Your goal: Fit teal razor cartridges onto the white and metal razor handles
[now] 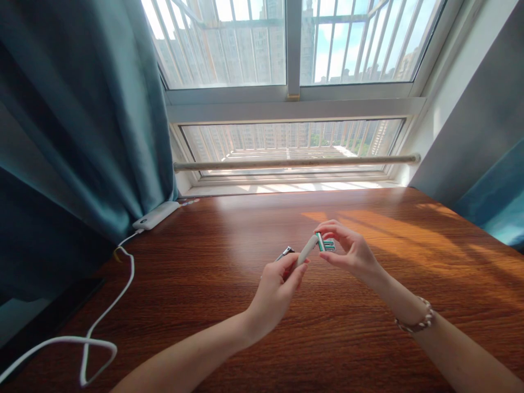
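Observation:
My left hand [280, 289] is closed around a slim, pale razor handle [307, 251], which slants up to the right. At its upper end is a small green-and-white razor head [320, 242], pinched between the thumb and fingers of my right hand [347, 248]. The head meets the handle's tip; whether they are locked together I cannot tell. Just behind the razor head, partly covered by my right fingers, are green-and-white striped pieces [329, 245] that look like razor cartridges. A silver and black object [286, 251] shows beyond my left hand, its lower part hidden.
The brown wooden table [196, 305] extends to a window with a white rail [295, 162]. A white power strip or adapter [156, 215] lies at the left back by the blue curtain [102, 109]. Its white cable [102, 316] loops along the left side.

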{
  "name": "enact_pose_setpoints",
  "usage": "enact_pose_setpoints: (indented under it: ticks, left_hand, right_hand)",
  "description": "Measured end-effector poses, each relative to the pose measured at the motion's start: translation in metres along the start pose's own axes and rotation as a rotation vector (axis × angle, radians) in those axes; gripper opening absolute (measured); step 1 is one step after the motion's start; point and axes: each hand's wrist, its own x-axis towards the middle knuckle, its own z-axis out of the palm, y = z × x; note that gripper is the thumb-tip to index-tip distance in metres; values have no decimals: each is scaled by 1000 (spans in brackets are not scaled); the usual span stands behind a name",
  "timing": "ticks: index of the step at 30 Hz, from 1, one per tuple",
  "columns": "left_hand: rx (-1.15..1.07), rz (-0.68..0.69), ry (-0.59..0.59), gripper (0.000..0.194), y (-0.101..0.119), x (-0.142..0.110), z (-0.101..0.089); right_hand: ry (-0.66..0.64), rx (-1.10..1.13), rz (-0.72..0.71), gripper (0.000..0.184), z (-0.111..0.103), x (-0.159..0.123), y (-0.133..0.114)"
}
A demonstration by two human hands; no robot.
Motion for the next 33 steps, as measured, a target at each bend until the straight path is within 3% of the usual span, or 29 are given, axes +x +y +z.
enact_pose_setpoints:
  ticks: [9,16,21,33]
  left_hand:
    - [-24,-8,-7,26,3,-1,2]
    - [41,54,-43,25,-4,-2,2]
    - [69,52,17,25,-6,1,0]
    - [99,84,-6,25,-8,4,-2]
  right_hand:
    - [18,150,-2,34,0,-3,11]
    - [-34,105,-20,35,-2,-2,12]
    - [-50,117,-14,34,-4,-2,13]
    - [-105,108,-32,37,-6,0,11]
